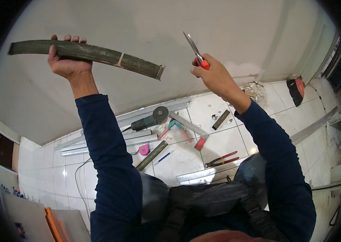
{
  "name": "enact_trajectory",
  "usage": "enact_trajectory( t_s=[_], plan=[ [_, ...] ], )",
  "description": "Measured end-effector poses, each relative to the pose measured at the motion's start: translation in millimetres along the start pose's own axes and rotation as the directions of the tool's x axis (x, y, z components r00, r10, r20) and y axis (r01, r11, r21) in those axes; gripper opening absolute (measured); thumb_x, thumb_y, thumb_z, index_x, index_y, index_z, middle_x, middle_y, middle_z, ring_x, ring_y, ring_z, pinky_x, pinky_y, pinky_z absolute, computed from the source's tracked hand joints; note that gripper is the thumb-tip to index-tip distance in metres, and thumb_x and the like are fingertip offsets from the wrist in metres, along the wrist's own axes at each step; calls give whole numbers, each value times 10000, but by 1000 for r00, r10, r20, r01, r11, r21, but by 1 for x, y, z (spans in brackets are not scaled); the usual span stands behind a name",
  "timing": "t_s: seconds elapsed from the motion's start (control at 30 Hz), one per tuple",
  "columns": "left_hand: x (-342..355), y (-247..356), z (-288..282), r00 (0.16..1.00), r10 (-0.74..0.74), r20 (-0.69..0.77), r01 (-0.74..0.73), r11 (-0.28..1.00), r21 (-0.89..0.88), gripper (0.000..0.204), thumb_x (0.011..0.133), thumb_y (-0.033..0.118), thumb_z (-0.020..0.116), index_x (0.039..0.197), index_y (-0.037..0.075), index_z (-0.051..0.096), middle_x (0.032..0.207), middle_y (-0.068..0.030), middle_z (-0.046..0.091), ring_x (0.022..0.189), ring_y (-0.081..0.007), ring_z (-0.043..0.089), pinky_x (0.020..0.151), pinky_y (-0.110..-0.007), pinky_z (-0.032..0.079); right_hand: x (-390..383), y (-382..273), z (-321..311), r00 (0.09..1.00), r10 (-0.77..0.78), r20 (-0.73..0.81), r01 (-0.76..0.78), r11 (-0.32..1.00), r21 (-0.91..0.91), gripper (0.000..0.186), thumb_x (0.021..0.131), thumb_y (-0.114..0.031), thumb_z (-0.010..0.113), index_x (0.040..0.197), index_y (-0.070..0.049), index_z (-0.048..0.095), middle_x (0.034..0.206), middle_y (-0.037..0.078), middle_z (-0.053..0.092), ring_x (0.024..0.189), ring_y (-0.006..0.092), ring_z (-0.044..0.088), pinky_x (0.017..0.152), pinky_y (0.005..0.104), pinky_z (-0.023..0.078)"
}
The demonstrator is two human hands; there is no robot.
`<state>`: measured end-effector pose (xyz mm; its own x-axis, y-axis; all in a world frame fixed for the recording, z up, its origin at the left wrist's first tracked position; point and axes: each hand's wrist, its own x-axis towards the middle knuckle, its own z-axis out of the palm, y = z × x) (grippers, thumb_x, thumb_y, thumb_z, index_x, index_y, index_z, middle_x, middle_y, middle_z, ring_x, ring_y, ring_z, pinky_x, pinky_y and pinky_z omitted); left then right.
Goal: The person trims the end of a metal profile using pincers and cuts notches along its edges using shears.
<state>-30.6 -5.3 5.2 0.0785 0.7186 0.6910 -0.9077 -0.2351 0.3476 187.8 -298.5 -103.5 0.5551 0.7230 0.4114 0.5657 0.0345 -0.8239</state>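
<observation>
My left hand (71,64) is raised at the wall with its fingers wrapped round a long dark green bamboo pole (106,55). A pale node ring crosses the bamboo to the right of my grip. On the other side, my right hand (212,74) is closed on red-handled snips (194,47). Their narrow pointed metal blades tilt up and to the left, apart from the bamboo. Much of the handle is hidden in my palm.
On the tiled floor lie an angle grinder (150,119), metal channels (126,139), a steel square (190,125), teal-and-pink pliers (175,126), a pink tape measure (143,149), pincers (223,159), a shorter bamboo piece (152,155) and a blue pen (164,157). Rubble (257,92) sits by the wall.
</observation>
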Motion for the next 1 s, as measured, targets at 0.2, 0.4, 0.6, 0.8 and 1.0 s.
enact_trajectory(
  t_s=[0.2,0.4,0.6,0.8,1.0],
  plan=[
    [-2,33,31,816,157,557,-30,973,-231,939,778,946,380,1035,96,685,767,-84,628,690,-254,644,717,-461,537,-14,4,4,992,93,79,-71,966,-249,391,878,-288,635,1108,24,584,986,226,666,884,375,655,825,434,506],
    [-23,43,60,711,247,659,-26,945,-326,1013,648,1013,450,1004,93,681,836,-85,593,776,-242,615,757,-457,507,-13,14,10,997,65,-41,-70,989,-131,414,878,-271,639,1137,38,544,956,245,656,885,418,650,823,468,507],
    [-44,40,85,557,336,760,-146,940,-309,1006,592,1035,470,1027,144,638,920,-62,575,827,-225,583,818,-441,482,-15,-3,8,987,11,-162,-45,978,-203,422,883,-272,638,1143,44,537,963,249,648,913,415,650,827,472,508],
    [-63,40,97,484,360,797,-246,931,-271,1050,589,1035,462,1116,137,592,982,-65,551,873,-225,566,829,-435,480,-9,8,-2,963,-82,-257,-12,938,-345,421,887,-280,640,1132,46,533,979,242,654,906,419,653,820,488,510],
    [-77,44,111,293,347,891,-320,914,-251,1069,660,1007,426,1240,119,555,1080,-96,563,975,-241,576,861,-432,488,-2,-2,-16,969,-22,-246,-87,902,-422,367,896,-280,628,1097,21,564,897,236,683,860,436,667,773,501,521]
  ],
)
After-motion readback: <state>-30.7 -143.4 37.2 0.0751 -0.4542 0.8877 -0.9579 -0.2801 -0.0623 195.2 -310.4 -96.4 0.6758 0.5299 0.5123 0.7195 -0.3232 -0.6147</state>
